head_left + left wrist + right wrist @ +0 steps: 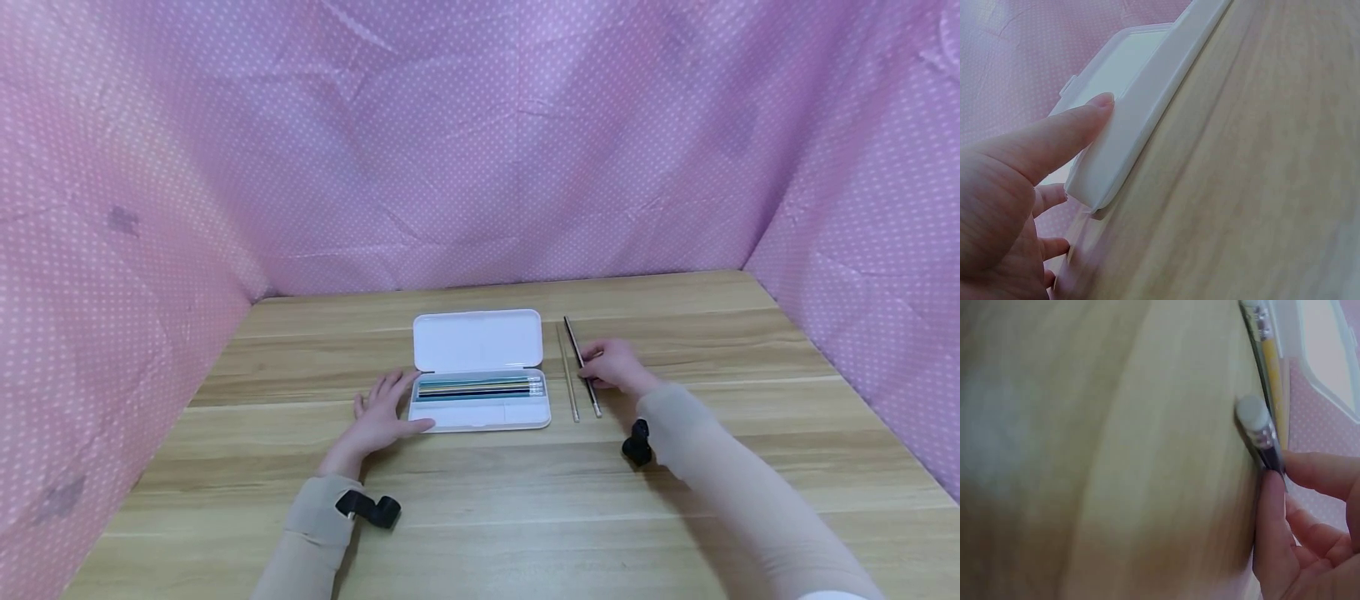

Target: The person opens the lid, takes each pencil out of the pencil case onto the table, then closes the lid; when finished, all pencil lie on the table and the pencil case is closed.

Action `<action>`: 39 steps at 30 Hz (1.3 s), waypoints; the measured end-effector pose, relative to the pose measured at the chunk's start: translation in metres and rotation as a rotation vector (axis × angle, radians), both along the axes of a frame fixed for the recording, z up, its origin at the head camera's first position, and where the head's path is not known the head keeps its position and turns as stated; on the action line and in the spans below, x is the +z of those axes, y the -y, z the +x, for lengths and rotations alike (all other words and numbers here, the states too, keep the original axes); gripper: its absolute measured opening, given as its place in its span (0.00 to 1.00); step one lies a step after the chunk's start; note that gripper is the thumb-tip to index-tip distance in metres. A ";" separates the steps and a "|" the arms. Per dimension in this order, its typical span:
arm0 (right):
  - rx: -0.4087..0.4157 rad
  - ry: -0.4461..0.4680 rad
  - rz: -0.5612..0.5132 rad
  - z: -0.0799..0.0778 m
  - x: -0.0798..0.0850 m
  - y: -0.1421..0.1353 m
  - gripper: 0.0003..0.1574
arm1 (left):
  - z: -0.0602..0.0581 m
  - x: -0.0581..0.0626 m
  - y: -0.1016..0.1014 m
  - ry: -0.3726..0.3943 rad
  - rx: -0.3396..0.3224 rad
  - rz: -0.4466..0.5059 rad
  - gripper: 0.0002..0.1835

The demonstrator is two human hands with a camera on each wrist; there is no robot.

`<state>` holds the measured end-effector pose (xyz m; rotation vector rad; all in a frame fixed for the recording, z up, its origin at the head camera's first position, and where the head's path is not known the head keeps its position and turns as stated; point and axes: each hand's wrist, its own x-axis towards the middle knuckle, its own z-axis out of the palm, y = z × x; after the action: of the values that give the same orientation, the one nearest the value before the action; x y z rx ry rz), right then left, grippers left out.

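A white pencil case [457, 416] lies on the table with its lid [477, 340] raised at the back. Several pencils [472, 388] lie side by side in its rear part, eraser ends to the right. My left hand [378, 423] is spread at the case's left end, its thumb [1079, 128] resting on the front rim. To the right of the case, my right hand [615, 367] pinches a dark pencil [573, 340] between thumb and fingers. This pencil's white eraser [1252, 412] points toward me, close over the tabletop. Between it and the case lies a yellow pencil [567, 379].
The wood-grain table [495, 517] extends around the case on all sides. Pink polka-dot cloth [480, 167] hangs behind the table and along both sides. A black wrist camera [375, 508] is strapped to my left sleeve, another camera [637, 444] to my right.
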<state>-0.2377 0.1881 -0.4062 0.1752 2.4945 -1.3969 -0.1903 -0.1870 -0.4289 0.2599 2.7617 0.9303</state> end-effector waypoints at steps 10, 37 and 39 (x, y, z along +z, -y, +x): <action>0.029 -0.007 0.019 -0.003 -0.004 0.001 0.20 | 0.002 0.001 0.000 -0.002 -0.001 -0.011 0.48; 0.024 0.075 -0.017 0.003 0.005 0.003 0.22 | 0.002 0.001 0.001 -0.008 -0.005 -0.004 0.48; 0.021 0.077 -0.022 0.004 0.005 0.003 0.22 | 0.002 0.001 0.000 -0.006 -0.005 -0.002 0.48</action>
<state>-0.2342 0.1850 -0.4009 0.1938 2.4102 -1.3822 -0.1886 -0.1873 -0.4277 0.2696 2.7656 0.9271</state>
